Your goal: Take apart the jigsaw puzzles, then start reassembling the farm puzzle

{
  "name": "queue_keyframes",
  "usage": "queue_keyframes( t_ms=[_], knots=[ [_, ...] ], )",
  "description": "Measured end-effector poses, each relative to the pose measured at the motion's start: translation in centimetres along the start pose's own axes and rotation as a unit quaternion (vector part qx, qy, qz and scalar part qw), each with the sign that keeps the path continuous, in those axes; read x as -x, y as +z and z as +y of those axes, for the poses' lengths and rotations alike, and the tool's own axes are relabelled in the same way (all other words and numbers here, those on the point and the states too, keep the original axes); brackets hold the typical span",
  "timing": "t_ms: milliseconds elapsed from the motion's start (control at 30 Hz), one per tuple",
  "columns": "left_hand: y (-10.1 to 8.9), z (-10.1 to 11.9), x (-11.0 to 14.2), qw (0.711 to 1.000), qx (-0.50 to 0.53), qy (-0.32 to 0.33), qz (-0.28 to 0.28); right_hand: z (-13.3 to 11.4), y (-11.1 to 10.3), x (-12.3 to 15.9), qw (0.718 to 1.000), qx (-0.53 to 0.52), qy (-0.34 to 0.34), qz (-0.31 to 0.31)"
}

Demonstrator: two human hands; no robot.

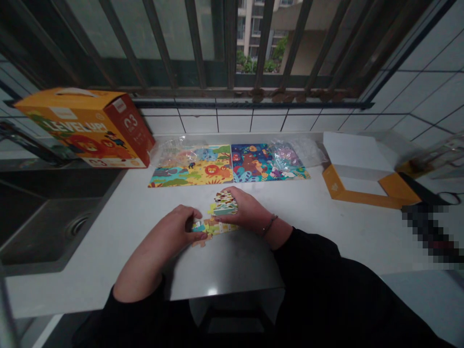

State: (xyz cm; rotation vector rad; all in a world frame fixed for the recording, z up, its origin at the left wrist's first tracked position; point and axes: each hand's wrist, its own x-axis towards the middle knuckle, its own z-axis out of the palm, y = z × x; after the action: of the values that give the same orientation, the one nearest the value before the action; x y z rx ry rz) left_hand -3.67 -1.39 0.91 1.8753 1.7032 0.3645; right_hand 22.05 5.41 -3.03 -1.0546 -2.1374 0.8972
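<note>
My right hand (248, 209) is closed around a stack of jigsaw puzzle pieces (225, 204), held just above the white countertop (145, 217). My left hand (182, 224) pinches a blue-and-white puzzle piece (198, 226) between thumb and fingers. That piece is at the left end of a few puzzle pieces (221, 228) in yellow, green and brown lying on the counter. A tan piece (198, 243) sticks out just below my left fingertips. Part of the row is covered by my right hand.
Behind my hands lie a yellow lion picture sheet (203, 171) and a dark blue animal sheet (250, 164), with crumpled clear plastic bags (297, 153) over them. An orange puzzle box (87, 130) stands at left by the sink (47, 227). An opened orange-and-white box (358, 188) sits at right.
</note>
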Motion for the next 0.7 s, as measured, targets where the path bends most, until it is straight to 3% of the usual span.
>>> queue_keyframes(
  t_ms=[100,233,467,700],
  knots=[
    [0.1,0.2,0.1,0.996,-0.078,0.036,0.011,-0.1,-0.1,0.0,1.0,0.001,-0.002,-0.003],
    [0.3,0.8,0.1,0.995,-0.09,0.037,-0.006,-0.3,-0.2,0.0,1.0,0.002,0.004,-0.007],
    [0.3,1.5,0.5,0.994,0.061,-0.016,-0.09,-0.4,-0.2,0.0,1.0,-0.001,0.014,-0.011],
    [-0.2,0.8,0.0,0.971,0.235,-0.028,-0.004,-0.7,-0.8,0.1,0.994,-0.098,0.045,0.021]
  ],
)
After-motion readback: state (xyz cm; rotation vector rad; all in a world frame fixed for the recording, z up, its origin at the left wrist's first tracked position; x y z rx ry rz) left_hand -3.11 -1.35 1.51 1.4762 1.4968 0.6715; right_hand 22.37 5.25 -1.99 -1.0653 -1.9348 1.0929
